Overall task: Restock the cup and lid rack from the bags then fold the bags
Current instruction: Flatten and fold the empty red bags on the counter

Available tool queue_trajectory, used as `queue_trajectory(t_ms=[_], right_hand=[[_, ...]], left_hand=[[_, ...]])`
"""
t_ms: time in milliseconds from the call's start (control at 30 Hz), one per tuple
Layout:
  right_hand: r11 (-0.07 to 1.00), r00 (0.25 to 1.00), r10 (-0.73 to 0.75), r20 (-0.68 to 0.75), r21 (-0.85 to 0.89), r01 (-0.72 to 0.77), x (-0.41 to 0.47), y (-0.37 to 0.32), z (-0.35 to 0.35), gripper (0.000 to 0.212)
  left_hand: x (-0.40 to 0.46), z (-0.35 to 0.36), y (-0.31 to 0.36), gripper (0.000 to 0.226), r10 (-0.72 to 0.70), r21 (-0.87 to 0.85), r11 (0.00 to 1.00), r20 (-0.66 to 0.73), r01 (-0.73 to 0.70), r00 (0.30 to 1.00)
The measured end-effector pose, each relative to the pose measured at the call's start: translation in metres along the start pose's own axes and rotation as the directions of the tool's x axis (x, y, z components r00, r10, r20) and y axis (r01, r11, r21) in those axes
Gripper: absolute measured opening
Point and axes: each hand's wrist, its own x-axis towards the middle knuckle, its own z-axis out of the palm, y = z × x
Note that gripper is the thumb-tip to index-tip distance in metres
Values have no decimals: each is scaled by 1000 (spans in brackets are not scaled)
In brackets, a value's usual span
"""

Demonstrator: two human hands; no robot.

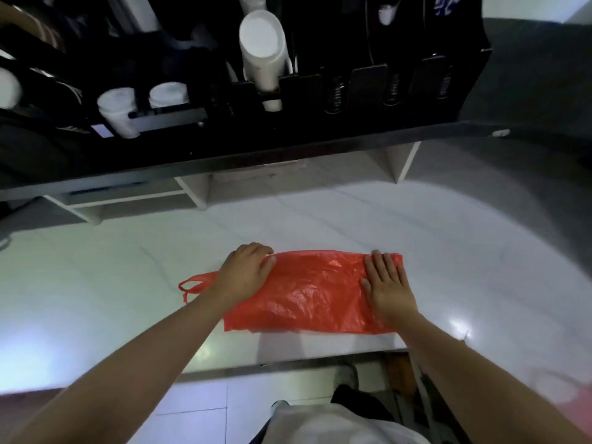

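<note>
Folding stage: red bag flattened out on the white surface

The red bag [315, 293] lies flat near the front edge of the white surface [96, 283], handles [195, 283] trailing off to the left. The right hand [389, 291] lies palm-down on the bag's right end, fingers [381, 265] straight and close together, probably pinning it so it doesn't slide. The left hand [245, 272] sits at the bag's left end with its fingers curled over the far edge; looks like it's gripping the plastic to smooth or start a fold, though I can't tell how firmly. Further back, the black rack [352, 100] holds white cups [261, 52] in a few slots, so my guess is restocking is done.
</note>
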Motion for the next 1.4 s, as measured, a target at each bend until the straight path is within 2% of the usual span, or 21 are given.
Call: queue_trajectory(t_ms=[100,200,267,333,400,467,533,600,700,800,867,967,1033,1067,1100,1167,1200,1300,1400], right_hand=[[1000,1000,6,1,-21,-6,-1,-2,-2,63],[1000,999,22,32,-19,-21,0,-4,-5,63],[1000,998,26,51,-8,-26,1,-5,-6,64],[1000,998,26,62,-5,-26,1,-7,-7,64],[1000,998,26,66,-9,-26,0,-8,-9,64],[1000,996,29,79,-6,-29,-1,-10,-12,64],[999,996,33,83,-8,-33,-3,-12,-14,64],[999,996,35,81,-5,-35,-3,-14,-16,63],[999,996,41,85,8,-42,-3,-16,-16,63],[999,996,36,87,27,-38,-3,-16,-13,63],[1000,995,8,98,21,-10,-3,-18,-9,65],[1000,996,6,86,18,-8,-3,-23,-3,66],[1000,997,7,70,20,-8,-4,-23,-2,67],[1000,998,6,68,21,-8,-4,-23,-1,67],[1000,998,8,67,22,-9,-4,-22,0,67],[1000,998,9,57,16,-9,-3,-22,1,67],[1000,998,8,54,19,-10,-2,-22,1,68],[998,999,17,47,54,-19,-3,-24,1,69],[996,999,29,34,87,-32,-4,-26,1,70]], left_hand=[[-34,-14,-35,30,-137,-79,988,-58,133,989],[-70,-15,-54,27,-192,-137,975,-120,175,974],[-92,-9,-54,24,-254,-264,942,-155,208,955],[-110,1,-48,12,-342,-432,866,-149,250,928],[-125,13,-41,5,-418,-541,781,-79,313,905],[-135,22,-34,23,-474,-678,628,56,382,879],[-139,30,-31,42,-484,-793,475,127,381,866],[-140,36,-28,48,-489,-843,399,138,362,861],[-140,44,-29,35,-539,-856,348,152,383,828],[-144,54,-41,17,-634,-800,382,138,463,761],[-150,62,-46,16,-694,-742,382,164,552,701],[-156,68,-45,25,-695,-665,446,165,599,700],[-157,64,-40,40,-715,-670,477,81,570,694],[-157,62,-37,46,-722,-650,533,-14,542,692],[-156,60,-34,51,-692,-593,632,-142,499,708],[-147,57,-22,54,-482,-374,858,-349,352,804],[-139,56,-13,52,-345,-259,930,-377,260,859],[-101,60,26,47,-44,-45,998,-269,33,962],[-58,77,71,49,131,125,985,-90,-120,987]])
